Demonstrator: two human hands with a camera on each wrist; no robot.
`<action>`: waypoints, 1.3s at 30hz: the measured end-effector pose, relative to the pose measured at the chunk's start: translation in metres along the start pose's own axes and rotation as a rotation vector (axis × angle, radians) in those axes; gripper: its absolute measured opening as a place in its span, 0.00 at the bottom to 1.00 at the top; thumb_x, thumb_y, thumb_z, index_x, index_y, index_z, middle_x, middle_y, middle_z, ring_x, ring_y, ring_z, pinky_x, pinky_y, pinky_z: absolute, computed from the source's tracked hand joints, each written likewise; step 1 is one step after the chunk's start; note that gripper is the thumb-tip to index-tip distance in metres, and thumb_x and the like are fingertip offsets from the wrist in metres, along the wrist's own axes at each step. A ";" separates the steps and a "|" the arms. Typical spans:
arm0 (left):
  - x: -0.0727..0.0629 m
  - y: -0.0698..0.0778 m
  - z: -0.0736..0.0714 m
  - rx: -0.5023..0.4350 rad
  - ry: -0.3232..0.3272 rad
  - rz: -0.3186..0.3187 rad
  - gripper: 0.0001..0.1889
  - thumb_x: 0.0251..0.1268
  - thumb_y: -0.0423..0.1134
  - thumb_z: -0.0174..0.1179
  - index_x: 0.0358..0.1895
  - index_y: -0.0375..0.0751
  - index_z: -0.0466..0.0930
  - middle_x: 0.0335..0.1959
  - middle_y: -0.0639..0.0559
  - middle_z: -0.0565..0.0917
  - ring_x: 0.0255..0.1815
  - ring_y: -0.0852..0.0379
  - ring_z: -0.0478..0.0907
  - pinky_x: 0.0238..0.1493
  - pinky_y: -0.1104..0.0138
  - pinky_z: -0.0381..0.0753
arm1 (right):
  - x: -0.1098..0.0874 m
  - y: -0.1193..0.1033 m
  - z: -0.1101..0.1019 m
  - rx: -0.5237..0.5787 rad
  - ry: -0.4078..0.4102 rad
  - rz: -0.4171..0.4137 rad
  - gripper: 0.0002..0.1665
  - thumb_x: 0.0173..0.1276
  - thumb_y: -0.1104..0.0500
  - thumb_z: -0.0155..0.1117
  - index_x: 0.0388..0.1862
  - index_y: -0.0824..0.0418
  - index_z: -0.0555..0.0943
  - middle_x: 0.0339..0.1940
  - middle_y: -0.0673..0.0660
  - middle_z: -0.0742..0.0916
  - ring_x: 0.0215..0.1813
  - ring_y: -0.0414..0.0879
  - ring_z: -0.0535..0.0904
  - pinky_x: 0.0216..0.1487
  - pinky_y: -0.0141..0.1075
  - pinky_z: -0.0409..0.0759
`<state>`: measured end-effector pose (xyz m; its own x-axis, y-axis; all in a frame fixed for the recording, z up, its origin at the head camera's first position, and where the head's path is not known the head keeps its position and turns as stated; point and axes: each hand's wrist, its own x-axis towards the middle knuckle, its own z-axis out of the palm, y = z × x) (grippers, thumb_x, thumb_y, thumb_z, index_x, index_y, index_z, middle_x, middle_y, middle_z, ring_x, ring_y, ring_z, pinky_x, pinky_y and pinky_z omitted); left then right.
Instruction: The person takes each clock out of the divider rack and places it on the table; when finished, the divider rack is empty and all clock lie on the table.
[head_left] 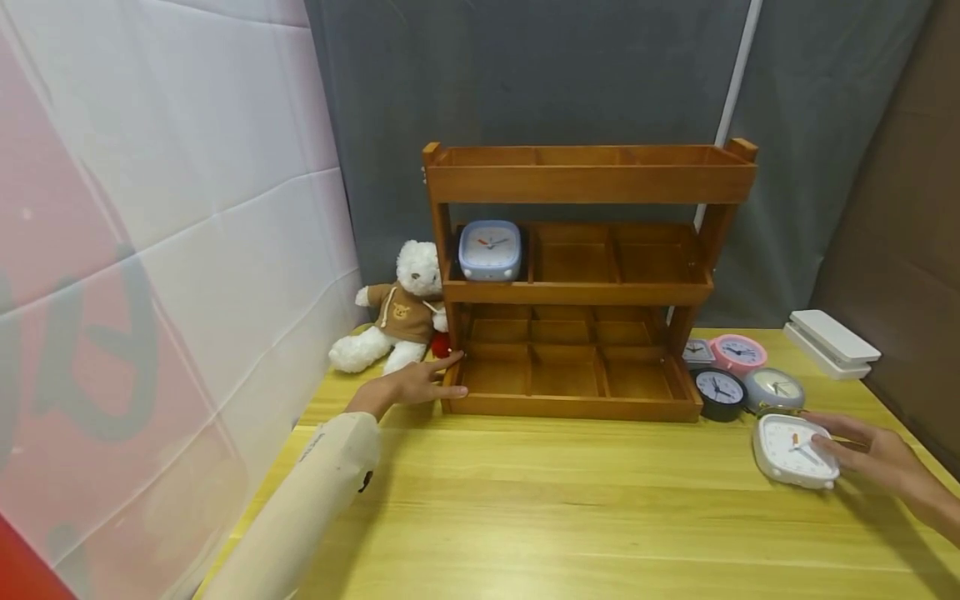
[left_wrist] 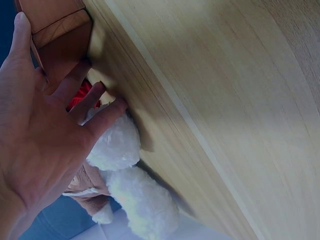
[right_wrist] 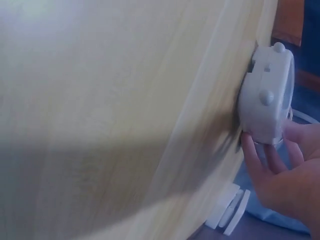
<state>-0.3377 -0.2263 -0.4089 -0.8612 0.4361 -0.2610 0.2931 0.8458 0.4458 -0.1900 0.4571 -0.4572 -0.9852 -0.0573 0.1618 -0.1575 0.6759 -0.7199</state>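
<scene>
My right hand (head_left: 877,454) grips a white alarm clock (head_left: 783,454) by its right side, at the right of the table in the head view. In the right wrist view the clock (right_wrist: 265,97) shows its side with two small round feet, thumb and fingers around one end. My left hand (head_left: 408,385) rests with spread fingers at the lower left corner of a brown wooden shelf rack (head_left: 570,408). A blue alarm clock (head_left: 490,252) sits in the left compartment of the rack's middle tier.
Behind the white clock stand a black clock (head_left: 718,394), a grey clock (head_left: 775,390), a pink clock (head_left: 738,353) and a small square clock (head_left: 697,352). A white stapler-like object (head_left: 832,343) lies farther right. A white teddy bear (head_left: 401,308) sits left of the rack.
</scene>
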 end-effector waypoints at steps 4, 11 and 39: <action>0.000 -0.001 0.000 0.005 0.004 0.000 0.47 0.72 0.71 0.54 0.86 0.58 0.46 0.80 0.33 0.61 0.78 0.32 0.61 0.75 0.41 0.62 | 0.000 -0.004 0.000 -0.135 0.070 -0.008 0.25 0.73 0.52 0.72 0.63 0.64 0.84 0.50 0.31 0.85 0.46 0.21 0.77 0.38 0.20 0.73; -0.001 0.001 -0.003 -0.004 0.008 -0.002 0.47 0.72 0.70 0.55 0.86 0.59 0.46 0.80 0.33 0.61 0.78 0.32 0.61 0.76 0.41 0.61 | -0.003 -0.022 0.006 -0.349 0.169 -0.087 0.35 0.51 0.47 0.87 0.52 0.66 0.88 0.56 0.68 0.88 0.36 0.37 0.85 0.31 0.32 0.79; -0.002 0.002 0.000 -0.004 0.005 0.003 0.47 0.73 0.70 0.55 0.86 0.56 0.47 0.79 0.31 0.63 0.77 0.31 0.62 0.75 0.40 0.62 | -0.003 -0.012 0.004 -0.270 0.138 -0.163 0.41 0.47 0.55 0.90 0.58 0.71 0.84 0.56 0.55 0.89 0.51 0.21 0.76 0.41 0.12 0.68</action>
<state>-0.3351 -0.2258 -0.4076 -0.8624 0.4374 -0.2548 0.2943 0.8429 0.4505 -0.1853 0.4464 -0.4520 -0.9273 -0.0928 0.3628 -0.2699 0.8371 -0.4758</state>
